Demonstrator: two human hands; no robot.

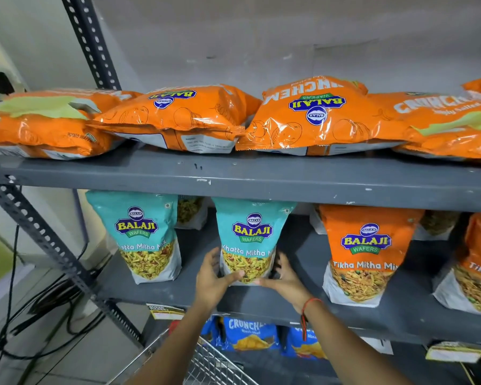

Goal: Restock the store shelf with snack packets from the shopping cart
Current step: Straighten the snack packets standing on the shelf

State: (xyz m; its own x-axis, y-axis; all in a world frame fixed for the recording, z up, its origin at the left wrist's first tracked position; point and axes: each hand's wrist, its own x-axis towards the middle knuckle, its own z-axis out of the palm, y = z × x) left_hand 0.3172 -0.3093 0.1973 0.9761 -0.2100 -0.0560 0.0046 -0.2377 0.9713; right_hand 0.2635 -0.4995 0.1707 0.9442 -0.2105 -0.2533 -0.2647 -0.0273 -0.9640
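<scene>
Glossy crinkled plastic snack packets (314,118) lie on a scuffed matt-grey metal shelf (233,176)

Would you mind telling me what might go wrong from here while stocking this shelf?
The upright teal Khatta Mitha Mix pouch, held between the left hand and right hand, may tip forward once released. The flat orange wafer packets at the edge of the grey metal top shelf might slide off if bumped.

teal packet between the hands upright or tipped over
Upright: the teal packet stands on its base, label right way up, held by left hand and right hand.
</scene>
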